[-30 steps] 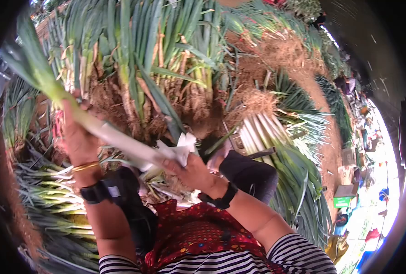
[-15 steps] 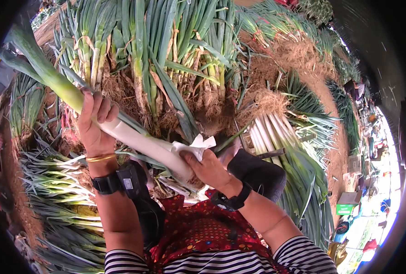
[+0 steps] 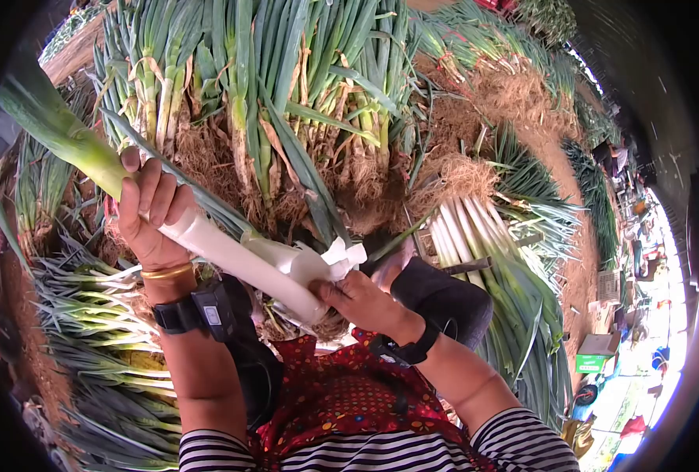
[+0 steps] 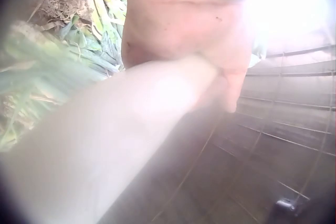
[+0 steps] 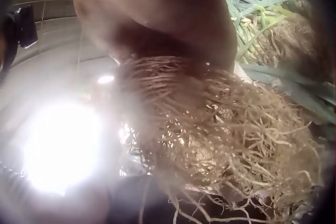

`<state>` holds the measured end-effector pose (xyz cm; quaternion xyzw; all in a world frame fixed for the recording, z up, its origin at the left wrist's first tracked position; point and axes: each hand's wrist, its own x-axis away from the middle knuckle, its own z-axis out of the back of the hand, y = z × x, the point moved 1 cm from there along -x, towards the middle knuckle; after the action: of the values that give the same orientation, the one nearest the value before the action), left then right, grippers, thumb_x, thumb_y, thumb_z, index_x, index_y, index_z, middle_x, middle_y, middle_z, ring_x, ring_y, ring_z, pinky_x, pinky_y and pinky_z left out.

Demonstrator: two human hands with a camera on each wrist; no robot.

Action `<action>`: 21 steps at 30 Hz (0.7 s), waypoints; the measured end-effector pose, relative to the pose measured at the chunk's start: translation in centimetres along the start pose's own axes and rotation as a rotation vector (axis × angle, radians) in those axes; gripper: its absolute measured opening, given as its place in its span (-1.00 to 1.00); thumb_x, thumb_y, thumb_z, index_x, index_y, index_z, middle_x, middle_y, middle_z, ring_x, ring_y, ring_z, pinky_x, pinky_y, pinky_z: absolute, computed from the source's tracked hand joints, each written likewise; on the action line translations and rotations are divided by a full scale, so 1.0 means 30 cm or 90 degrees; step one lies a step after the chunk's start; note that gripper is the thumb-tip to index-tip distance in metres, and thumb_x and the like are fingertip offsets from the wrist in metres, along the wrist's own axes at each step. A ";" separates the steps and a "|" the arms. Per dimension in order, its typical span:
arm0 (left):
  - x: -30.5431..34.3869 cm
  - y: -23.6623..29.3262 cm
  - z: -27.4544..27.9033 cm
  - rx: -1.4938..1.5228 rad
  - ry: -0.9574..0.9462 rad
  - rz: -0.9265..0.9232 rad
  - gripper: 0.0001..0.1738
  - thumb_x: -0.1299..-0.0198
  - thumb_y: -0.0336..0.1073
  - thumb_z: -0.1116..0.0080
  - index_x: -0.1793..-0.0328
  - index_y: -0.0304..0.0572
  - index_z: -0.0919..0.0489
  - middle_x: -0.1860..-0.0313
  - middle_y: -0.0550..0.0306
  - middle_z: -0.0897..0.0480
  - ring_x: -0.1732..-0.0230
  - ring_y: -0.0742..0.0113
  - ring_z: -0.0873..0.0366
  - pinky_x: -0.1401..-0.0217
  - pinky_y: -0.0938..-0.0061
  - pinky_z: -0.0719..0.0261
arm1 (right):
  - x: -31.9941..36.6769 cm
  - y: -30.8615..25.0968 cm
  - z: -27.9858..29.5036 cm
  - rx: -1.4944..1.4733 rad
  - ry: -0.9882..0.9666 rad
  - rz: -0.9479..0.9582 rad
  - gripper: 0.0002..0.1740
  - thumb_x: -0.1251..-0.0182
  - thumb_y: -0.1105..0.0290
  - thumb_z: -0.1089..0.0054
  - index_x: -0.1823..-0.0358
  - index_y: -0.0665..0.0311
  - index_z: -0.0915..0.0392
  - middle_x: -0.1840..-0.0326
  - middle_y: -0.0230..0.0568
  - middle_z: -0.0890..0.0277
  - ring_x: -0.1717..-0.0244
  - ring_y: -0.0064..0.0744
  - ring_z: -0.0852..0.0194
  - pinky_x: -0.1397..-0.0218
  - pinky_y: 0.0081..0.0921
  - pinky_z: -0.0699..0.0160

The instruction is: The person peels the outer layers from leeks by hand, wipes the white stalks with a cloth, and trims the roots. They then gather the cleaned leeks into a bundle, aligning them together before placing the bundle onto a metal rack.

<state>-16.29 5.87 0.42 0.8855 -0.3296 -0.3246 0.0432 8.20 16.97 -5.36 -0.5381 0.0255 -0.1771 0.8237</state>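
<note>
White and smooth, the thick stalk of a large green onion [image 3: 235, 256] slants between a person's two bare hands, its root end at the right hand and its leaves beyond the left. The left hand [image 3: 157, 211] grasps it, fingers curled around the upper stalk where white turns to yellow-green; from there the broad green top runs up and outward. The right hand [image 3: 373, 303] pinches a loose white outer layer [image 3: 342, 259] between thumb and fingers; part of this layer curls away from the stalk just beside the hand. In the right wrist view, a tangle of pale, dry roots [image 5: 247, 129] spreads directly under that hand.

Just below the left hand, a gold bangle [image 3: 167, 272] circles the wrist, with a black strap [image 3: 175, 316] behind it; another black strap [image 3: 422, 340] is on the right wrist. Below and between the hands is a red patterned apron [image 3: 349, 393], with black-and-white striped sleeves on both arms.

Ahead of the hands, tall green onions [image 3: 286, 94] stand in a dense row, roots down on brown soil. To the right of the right hand lies a bundle of white-stemmed onions [image 3: 463, 228], leaves toward the person. Below and left of the left hand, more onions [image 3: 98, 338] lie in layers.
</note>
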 end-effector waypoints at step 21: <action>-0.008 0.021 -0.001 0.129 -0.119 -0.011 -0.70 -0.14 -0.39 -0.20 0.24 -0.09 -0.24 0.64 0.38 -0.35 0.72 0.70 -0.29 0.68 0.79 -0.32 | -0.087 0.229 -0.109 -0.187 -0.184 -0.075 -0.68 -0.27 0.31 -0.10 0.06 0.40 -0.50 0.29 -0.17 -0.58 0.37 -0.49 -0.47 0.21 -0.53 -0.43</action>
<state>-16.78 5.53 0.76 0.8540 -0.3557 -0.3712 -0.0799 6.81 17.40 -13.29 -0.6725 -0.0991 -0.1399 0.7200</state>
